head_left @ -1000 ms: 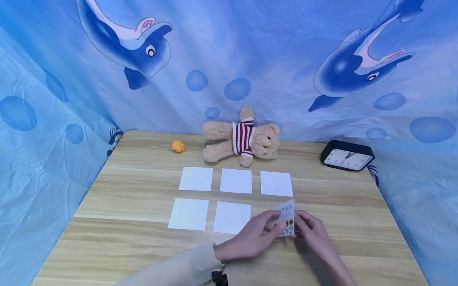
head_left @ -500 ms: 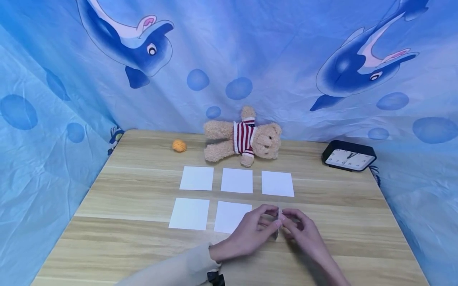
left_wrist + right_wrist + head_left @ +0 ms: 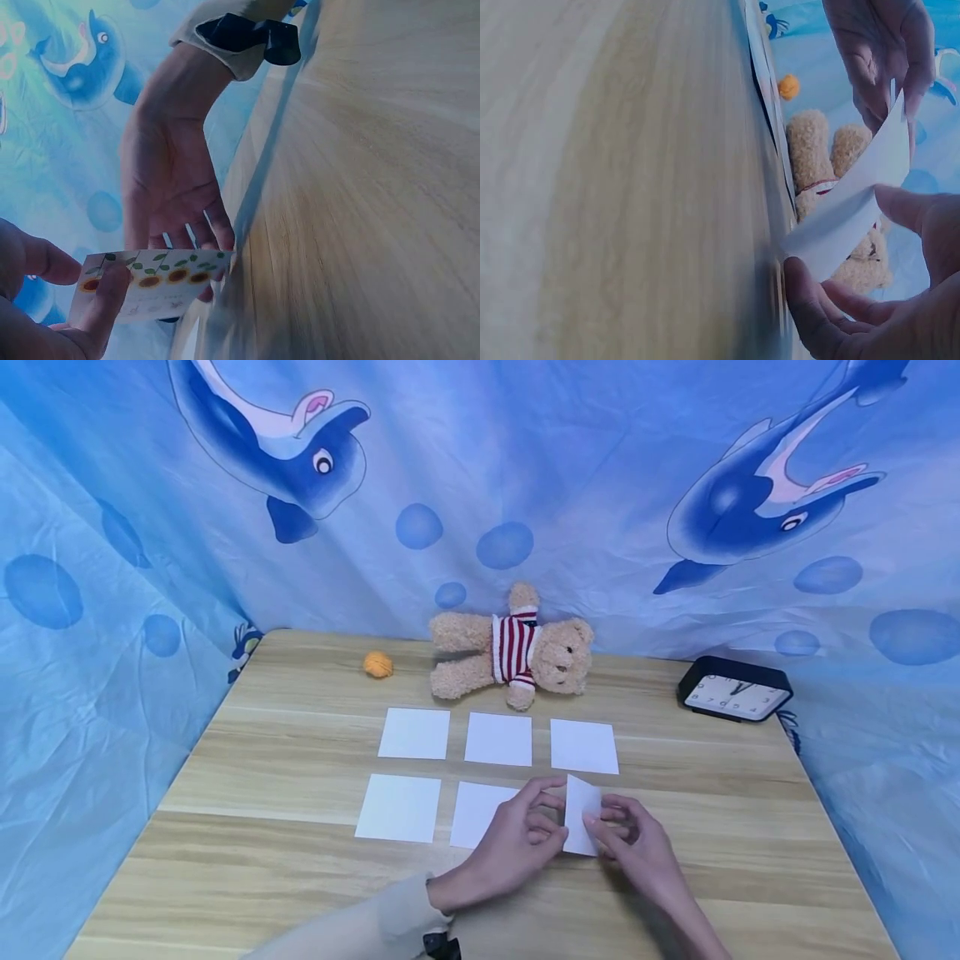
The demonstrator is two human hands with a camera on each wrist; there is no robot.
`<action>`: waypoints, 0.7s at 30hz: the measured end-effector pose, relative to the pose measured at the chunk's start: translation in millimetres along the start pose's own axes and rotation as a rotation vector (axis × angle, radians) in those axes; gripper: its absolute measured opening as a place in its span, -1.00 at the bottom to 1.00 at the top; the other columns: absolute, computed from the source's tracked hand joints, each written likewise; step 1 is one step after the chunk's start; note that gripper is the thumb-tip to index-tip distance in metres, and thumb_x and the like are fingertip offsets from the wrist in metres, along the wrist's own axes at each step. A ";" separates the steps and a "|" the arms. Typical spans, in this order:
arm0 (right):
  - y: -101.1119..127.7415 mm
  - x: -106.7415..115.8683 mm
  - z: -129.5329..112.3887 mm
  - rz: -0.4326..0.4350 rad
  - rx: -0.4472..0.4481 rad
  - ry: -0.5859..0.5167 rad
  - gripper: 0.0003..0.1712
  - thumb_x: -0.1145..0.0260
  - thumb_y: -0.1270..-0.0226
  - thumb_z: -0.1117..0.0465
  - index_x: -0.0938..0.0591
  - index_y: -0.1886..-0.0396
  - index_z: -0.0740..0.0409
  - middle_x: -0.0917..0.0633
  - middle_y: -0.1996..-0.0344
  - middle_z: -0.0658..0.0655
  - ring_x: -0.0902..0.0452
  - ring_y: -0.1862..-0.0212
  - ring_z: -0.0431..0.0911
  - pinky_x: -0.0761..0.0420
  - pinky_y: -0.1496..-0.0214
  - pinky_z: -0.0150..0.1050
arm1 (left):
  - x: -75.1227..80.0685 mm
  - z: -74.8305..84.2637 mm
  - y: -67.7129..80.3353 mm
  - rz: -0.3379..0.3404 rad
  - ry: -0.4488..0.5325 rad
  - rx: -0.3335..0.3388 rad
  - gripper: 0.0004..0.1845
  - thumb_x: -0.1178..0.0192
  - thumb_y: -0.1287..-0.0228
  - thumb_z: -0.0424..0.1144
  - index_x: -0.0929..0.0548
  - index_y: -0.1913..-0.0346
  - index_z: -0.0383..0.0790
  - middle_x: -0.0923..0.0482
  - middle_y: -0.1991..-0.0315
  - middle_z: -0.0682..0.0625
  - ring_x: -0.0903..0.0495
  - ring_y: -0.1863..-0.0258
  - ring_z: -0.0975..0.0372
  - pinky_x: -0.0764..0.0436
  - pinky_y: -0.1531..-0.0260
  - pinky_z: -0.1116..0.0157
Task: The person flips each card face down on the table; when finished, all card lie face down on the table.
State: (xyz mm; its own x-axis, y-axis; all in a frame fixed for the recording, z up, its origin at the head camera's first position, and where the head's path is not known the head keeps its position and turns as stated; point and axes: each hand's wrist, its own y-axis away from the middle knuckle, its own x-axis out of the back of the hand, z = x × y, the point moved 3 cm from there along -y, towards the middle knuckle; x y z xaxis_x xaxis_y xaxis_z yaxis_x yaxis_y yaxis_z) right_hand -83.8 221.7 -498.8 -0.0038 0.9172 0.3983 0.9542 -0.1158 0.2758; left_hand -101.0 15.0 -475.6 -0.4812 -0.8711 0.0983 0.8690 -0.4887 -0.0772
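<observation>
Both hands hold one small white card (image 3: 577,814) upright over the wooden table, its blank face towards the head view. My left hand (image 3: 510,837) grips the left edge with thumb and fingertips. On the other side my right hand (image 3: 636,845) pinches the right part, thumb on the blank face and fingers behind it. The left wrist view shows the card's other face (image 3: 169,281), printed with sunflowers and green leaves. In the right wrist view the card (image 3: 847,206) bends slightly between the two hands.
Several blank white cards lie in two rows, among them one at the upper right (image 3: 584,747) and one at the lower left (image 3: 398,808). Behind them are an orange yarn ball (image 3: 378,664), a teddy bear (image 3: 513,650) and a black clock (image 3: 735,690). A blue dolphin curtain surrounds the table (image 3: 262,860).
The card has been turned from its printed face, through edge-on, to its blank face in the head view. Both hands have shifted slightly left, and the right thumb now sits on the card.
</observation>
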 end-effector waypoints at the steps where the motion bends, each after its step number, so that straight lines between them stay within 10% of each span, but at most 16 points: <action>1: -0.4 1.3 0.5 0.009 -0.007 -0.004 -0.33 -0.46 -0.41 0.00 -0.50 -0.39 0.18 -0.64 -0.18 0.29 -0.70 0.06 -0.16 -0.79 0.22 -0.28 | 0.6 -1.2 -0.2 0.005 -0.004 0.001 -0.35 -0.24 -0.38 -0.46 -0.37 -0.48 -0.11 -0.64 -0.14 -0.24 -0.80 0.12 0.13 -0.77 0.09 0.47; 10: -8.1 15.3 5.5 0.078 -0.004 0.102 -0.39 -0.51 -0.36 0.12 -0.56 -0.33 0.19 -0.69 -0.09 0.26 -0.66 0.16 -0.29 -0.68 0.21 -0.45 | 7.6 -17.3 -2.3 0.057 -0.046 0.030 -0.30 -0.27 -0.24 -0.56 -0.42 -0.46 -0.22 -0.63 -0.08 -0.28 -0.71 0.26 0.40 -0.78 0.16 0.47; 21: -11.2 24.1 8.5 0.097 -0.010 0.150 -0.43 -0.50 -0.33 0.24 -0.58 -0.30 0.19 -0.70 -0.07 0.25 -0.63 0.19 -0.29 -0.64 0.20 -0.49 | 12.2 -29.8 -14.6 0.066 -0.191 0.024 -0.30 -0.45 -0.08 -0.58 -0.48 -0.35 -0.45 -0.65 0.07 -0.28 -0.77 0.35 0.25 -0.73 0.31 0.52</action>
State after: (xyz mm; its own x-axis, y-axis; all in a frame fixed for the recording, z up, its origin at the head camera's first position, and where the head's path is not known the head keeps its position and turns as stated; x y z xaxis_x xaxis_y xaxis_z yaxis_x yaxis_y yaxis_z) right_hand -92.1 248.2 -499.7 0.0428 0.8345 0.5493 0.9494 -0.2052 0.2378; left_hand -122.9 10.1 -502.9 -0.3942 -0.8752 0.2806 0.9017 -0.4273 -0.0660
